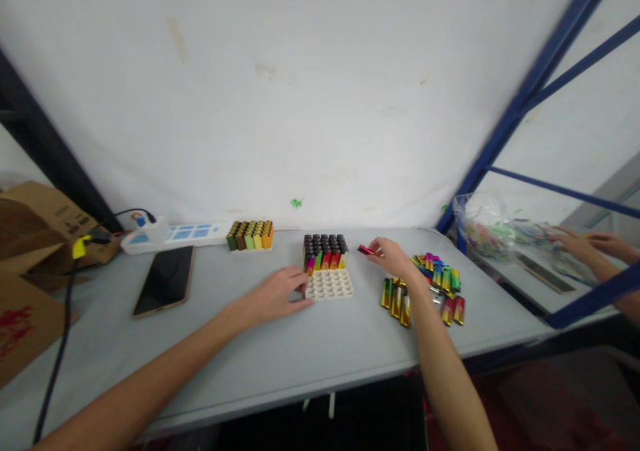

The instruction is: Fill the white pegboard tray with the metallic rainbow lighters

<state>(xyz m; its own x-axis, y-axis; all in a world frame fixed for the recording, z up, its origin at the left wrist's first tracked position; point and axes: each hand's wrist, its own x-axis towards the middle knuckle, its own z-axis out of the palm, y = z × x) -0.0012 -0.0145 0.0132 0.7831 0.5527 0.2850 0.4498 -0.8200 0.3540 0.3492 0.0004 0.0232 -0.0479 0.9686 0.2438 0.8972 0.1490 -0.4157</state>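
A white tray with round slots (330,284) lies at the middle of the table. Upright lighters with black tops (325,251) stand in rows directly behind it. My left hand (285,292) is at the tray's left edge, fingers curled around something I cannot make out. My right hand (393,258), right of the upright lighters, pinches a red lighter (367,250) held nearly flat. Below and right of that hand lies a loose pile of shiny lighters in several colours (440,278), with gold ones (397,302) nearest, partly hidden by my forearm.
A second block of lighters (251,235) stands back left, beside a power strip (190,235). A phone (164,281) lies left. Cardboard (35,271) fills the far left. At right are a blue frame (520,108), a plastic bag (483,228) and another person's hands (590,248).
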